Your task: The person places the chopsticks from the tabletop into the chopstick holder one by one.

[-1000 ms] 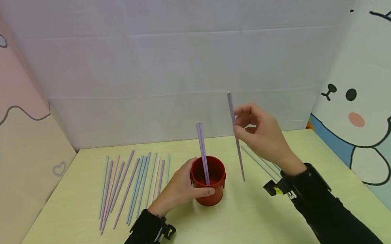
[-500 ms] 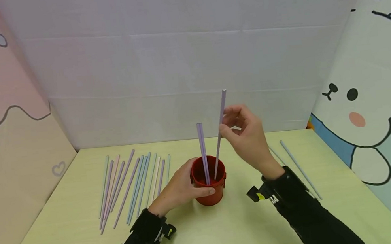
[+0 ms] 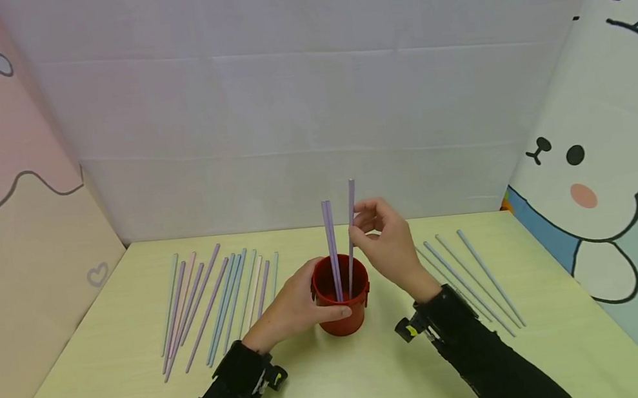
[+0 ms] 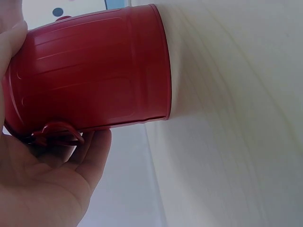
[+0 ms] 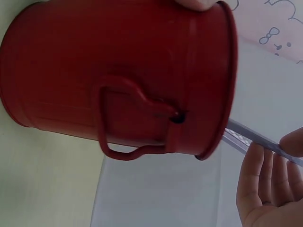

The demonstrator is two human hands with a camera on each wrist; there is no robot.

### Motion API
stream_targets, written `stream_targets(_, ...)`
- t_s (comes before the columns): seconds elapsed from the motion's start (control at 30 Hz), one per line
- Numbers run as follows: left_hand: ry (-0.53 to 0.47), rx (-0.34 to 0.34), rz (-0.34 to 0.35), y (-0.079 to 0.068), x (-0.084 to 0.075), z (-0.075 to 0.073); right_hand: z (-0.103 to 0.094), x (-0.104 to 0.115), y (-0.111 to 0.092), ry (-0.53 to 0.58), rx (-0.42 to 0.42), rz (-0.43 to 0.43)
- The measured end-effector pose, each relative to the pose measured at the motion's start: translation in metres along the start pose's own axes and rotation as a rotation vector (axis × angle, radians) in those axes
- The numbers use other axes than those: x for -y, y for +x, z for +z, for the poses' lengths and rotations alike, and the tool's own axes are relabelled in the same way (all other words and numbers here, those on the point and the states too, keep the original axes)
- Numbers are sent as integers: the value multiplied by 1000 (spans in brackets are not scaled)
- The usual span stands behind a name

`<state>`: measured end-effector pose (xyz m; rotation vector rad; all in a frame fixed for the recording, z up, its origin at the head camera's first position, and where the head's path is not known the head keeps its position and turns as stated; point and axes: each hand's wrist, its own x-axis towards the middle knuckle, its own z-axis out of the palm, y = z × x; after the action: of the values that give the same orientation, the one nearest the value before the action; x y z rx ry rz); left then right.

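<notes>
A red metal bucket (image 3: 341, 318) with small side handles stands upright on the table, its wall filling much of both wrist views. My left hand (image 3: 298, 306) grips it from the left, thumb across the near side of the rim. Two purple chopsticks (image 3: 330, 237) stand side by side in the bucket. Between thumb and fingers, my right hand (image 3: 386, 244) pinches another purple chopstick (image 3: 351, 203), nearly upright, with its lower end inside the bucket. In the right wrist view that chopstick (image 5: 253, 134) passes the rim toward my fingers; its tip is hidden there.
Many chopsticks in purple, pink, blue, green and white (image 3: 213, 307) lie in a loose row on the table's left. Several blue and green ones (image 3: 473, 280) lie to the right, partly beneath my right forearm. A white backdrop (image 3: 308, 96) rises behind the table.
My right hand has moved left and then down, bringing the purple chopstick from beside the bucket into it. The left hand and bucket have stayed put. More chopsticks on the right are uncovered.
</notes>
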<state>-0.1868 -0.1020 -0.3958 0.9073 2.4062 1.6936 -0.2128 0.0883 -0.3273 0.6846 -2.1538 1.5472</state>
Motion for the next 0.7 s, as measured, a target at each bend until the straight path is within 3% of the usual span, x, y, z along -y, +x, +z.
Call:
stream_targets(0.27,-8,2,-2,0,-1,0,8,-47,-5,-60,7,27)
stream_targets(0.7,-14,4,0,-1,-1,-1,9,-60,-13,-157,24,41)
